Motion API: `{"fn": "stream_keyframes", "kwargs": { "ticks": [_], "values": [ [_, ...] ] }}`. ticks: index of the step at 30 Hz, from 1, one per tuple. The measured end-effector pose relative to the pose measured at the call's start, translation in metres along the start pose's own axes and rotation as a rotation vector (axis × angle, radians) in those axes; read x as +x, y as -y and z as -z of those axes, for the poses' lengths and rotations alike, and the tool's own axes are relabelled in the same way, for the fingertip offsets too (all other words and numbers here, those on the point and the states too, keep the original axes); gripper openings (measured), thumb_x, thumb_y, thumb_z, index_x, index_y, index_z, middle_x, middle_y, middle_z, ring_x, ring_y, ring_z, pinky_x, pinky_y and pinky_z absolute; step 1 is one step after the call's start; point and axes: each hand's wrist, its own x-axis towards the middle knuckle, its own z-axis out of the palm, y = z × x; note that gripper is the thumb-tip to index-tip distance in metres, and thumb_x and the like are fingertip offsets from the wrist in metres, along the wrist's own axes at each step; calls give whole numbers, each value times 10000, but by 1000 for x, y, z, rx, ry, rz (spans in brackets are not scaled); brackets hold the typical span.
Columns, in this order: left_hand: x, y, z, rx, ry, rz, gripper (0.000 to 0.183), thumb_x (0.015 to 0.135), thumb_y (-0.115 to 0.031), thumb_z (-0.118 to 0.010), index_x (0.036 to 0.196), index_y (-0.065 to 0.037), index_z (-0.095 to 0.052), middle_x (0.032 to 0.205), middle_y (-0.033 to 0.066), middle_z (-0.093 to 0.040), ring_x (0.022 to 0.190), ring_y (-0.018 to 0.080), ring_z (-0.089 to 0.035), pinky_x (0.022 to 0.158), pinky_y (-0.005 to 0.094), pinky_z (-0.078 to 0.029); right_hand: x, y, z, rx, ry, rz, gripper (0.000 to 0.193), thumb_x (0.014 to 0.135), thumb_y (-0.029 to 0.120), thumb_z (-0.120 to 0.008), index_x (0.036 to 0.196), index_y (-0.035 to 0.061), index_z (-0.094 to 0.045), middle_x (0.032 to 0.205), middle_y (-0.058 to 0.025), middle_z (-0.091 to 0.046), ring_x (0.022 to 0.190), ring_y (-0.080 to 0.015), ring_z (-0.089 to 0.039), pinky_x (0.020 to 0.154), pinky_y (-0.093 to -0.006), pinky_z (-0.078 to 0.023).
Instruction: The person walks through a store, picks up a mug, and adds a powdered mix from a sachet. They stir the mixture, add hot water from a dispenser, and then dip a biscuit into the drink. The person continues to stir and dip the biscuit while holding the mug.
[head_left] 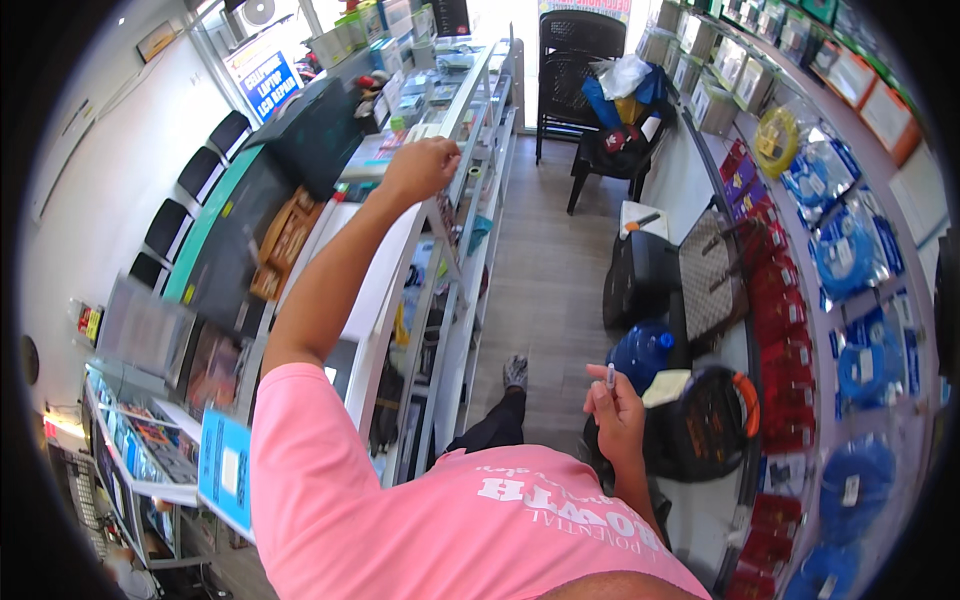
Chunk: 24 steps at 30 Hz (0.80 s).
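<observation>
My left arm stretches forward over the white counter. At its end my left hand is closed, fingers curled, beside the glass-topped display case. Whether anything is inside those fingers is hidden. Low on the right, my right hand pinches a small, pale, slim cylinder between thumb and fingers, its tip pointing up. Its exact kind is too small to tell. Small boxes and flat packages lie on the case near my left hand.
Open shelves line the aisle's left side. On the right stand a blue water jug, a black bag with an orange handle and a checkered bag. Further ahead is a loaded black chair. Packaged blue cables hang on the right wall.
</observation>
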Motion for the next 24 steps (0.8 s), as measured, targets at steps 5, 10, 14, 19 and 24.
{"fn": "stream_keyframes", "kwargs": {
  "ticks": [5, 10, 14, 19, 24],
  "values": [
    [143, 118, -83, 29, 44, 213, 240, 965, -267, -612, 1087, -97, -730, 1050, 126, -742, 967, 339, -715, 850, 463, -556, 147, -35, 4, 45, -85, -50, 318, 1072, 233, -565, 1278, 3, -641, 731, 26, -565, 613, -17, -434, 556, -192, -329],
    [247, 221, -150, 89, 5, 266, 266, 948, -258, -621, 1136, -88, -702, 1130, 152, -715, 1025, 360, -697, 878, 481, -551, 275, -25, 3, 1, -88, -45, 299, 1066, 239, -587, 1207, -7, -682, 748, 31, -579, 658, -20, -460, 582, -204, -344],
    [318, 277, -189, 187, 7, 242, 287, 941, -209, -636, 1200, -91, -667, 1171, 133, -689, 1088, 376, -673, 901, 497, -548, 374, -41, 3, 63, -60, -134, 292, 1060, 247, -601, 1168, -6, -699, 758, 30, -586, 693, -25, -488, 609, -206, -355],
    [357, 361, -225, 447, 187, 196, 391, 897, -27, -538, 1264, -97, -654, 1252, 145, -666, 1086, 370, -677, 931, 482, -553, 517, -81, 6, 88, 67, -183, 272, 1051, 256, -614, 1146, 21, -714, 752, 36, -584, 682, -23, -472, 598, -214, -345],
    [368, 358, -234, 236, 41, 253, 136, 895, -56, -607, 1022, -43, -655, 1004, 157, -645, 961, 366, -668, 844, 490, -542, 693, -108, 4, 17, 224, -203, 272, 1049, 265, -608, 1130, 33, -726, 741, 48, -571, 665, -29, -453, 593, -225, -336]
  ]
}}
